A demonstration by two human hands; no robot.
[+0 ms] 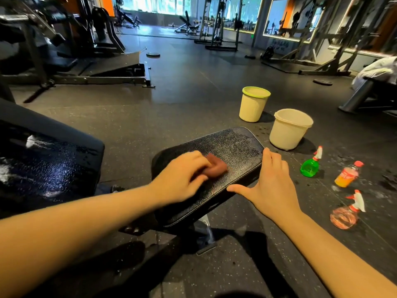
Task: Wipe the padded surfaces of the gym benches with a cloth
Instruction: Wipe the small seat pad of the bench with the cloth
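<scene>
Dark rubber gym floor (pixel 193 93) all around. The big black backrest pad (pixel 49 160) on the left looks wet and shiny. Next to it is the smaller seat pad (pixel 236 145), also glistening. Two cream buckets (pixel 289 131) sit on the floor past it. The left hand (pixel 180 179) has its fingers curled around a brown cloth (pixel 216 165), pressed onto the seat pad's middle. The right hand (pixel 272 186) lies flat, fingers straight, on the pad's right edge. Three bottles (pixel 309 166) stand to the right.
</scene>
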